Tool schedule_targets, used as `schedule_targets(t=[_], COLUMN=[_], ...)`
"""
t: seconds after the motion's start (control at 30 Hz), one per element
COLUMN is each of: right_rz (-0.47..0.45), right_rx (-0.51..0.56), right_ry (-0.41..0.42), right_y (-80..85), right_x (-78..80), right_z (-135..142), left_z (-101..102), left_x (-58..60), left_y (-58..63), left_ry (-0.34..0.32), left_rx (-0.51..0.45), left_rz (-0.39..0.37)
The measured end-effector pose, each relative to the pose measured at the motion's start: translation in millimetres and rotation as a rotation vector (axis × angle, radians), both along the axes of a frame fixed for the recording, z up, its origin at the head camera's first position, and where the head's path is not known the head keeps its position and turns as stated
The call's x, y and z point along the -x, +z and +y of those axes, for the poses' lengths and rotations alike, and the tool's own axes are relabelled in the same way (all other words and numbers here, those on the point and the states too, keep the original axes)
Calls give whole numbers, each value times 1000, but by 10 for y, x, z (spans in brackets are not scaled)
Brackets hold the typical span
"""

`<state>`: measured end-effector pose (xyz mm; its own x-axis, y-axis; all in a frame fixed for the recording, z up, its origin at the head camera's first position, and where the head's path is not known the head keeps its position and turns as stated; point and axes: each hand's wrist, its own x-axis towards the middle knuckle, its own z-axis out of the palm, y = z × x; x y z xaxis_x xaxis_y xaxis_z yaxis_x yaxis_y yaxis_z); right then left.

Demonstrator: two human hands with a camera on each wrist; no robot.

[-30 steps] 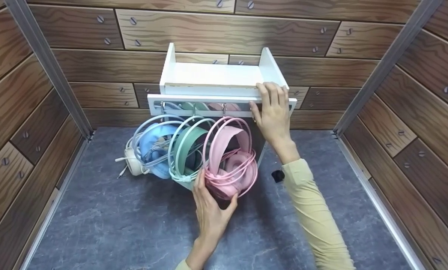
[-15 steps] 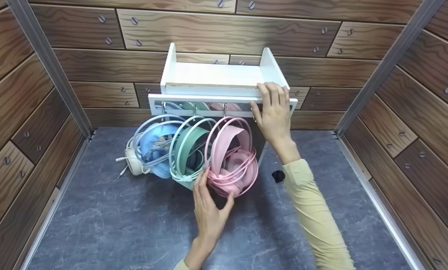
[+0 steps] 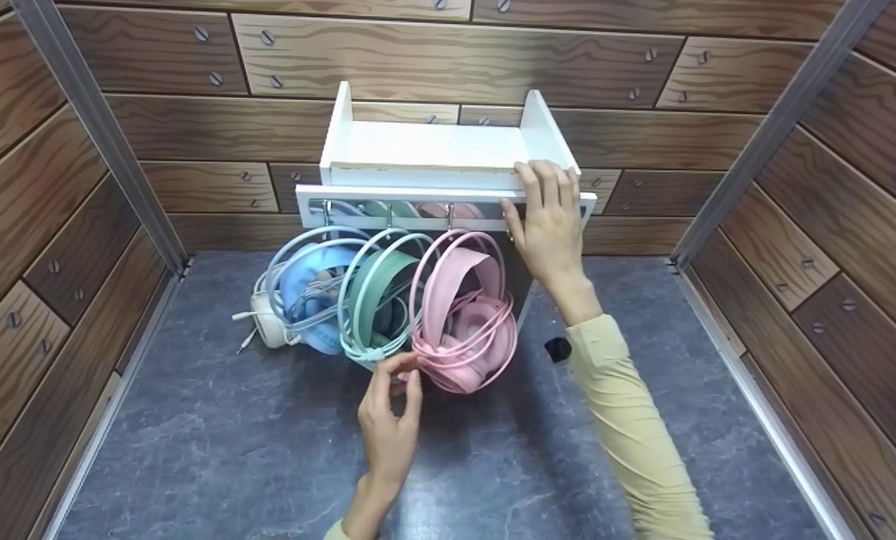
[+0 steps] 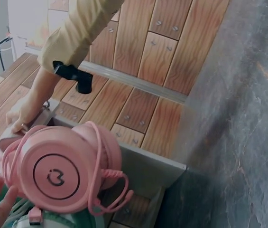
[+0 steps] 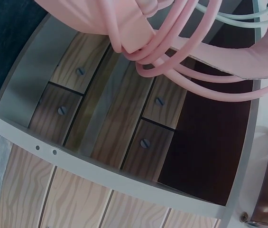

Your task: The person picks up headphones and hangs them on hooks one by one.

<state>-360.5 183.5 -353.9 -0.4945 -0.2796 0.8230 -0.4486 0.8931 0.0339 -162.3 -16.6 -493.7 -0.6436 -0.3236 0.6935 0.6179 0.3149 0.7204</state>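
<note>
Pink headphones (image 3: 463, 337), with their cable coiled around them, hang from a hook of a white shelf rack (image 3: 433, 193). My left hand (image 3: 389, 435) is at their lower left, its index finger and thumb curled together on a bit of the pink cable (image 3: 420, 352). In the left wrist view, a pink ear cup (image 4: 55, 175) hides part of the scene and only some left fingers (image 4: 6, 204) show. My right hand (image 3: 549, 236) rests on the rack's right end, fingertips over the shelf edge. Green headphones (image 3: 377, 300) hang just left of the pink ones.
Blue headphones (image 3: 317, 300) hang farther left, with a white ear cup (image 3: 269, 321) behind them. Wood-patterned walls (image 3: 455, 60) surround the grey floor (image 3: 230, 435) on three sides. In the right wrist view, the rack's curved side frame (image 5: 100, 175) shows.
My left hand has moved left and slightly down, off the underside of the pink headphones, and its finger and thumb have closed together. My right hand stays on the rack.
</note>
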Motion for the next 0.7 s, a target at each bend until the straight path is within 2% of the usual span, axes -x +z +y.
schedule_targets(t=[0.13,0.27,0.37,0.53,0.7], right_rz=[3,2,-3,-1,9], right_rx=[2,-1,-4,-7,-6], right_ry=[-1,-1,-2,-5,-5], right_y=[-1,-3,-4,-4,-7], right_x=[2,4,6,2,1], right_z=[1,-1,-5,-3,6], left_z=[-76,-180,-275,-481,-722], left_x=[-62,-98,-87,-51,-21], left_y=[141,224,226,233,292], left_ry=[-62,-92,-80,-23,44], left_rx=[-62,-103,-106,-106,-132], left_rz=[26,5,-17,-37,-81])
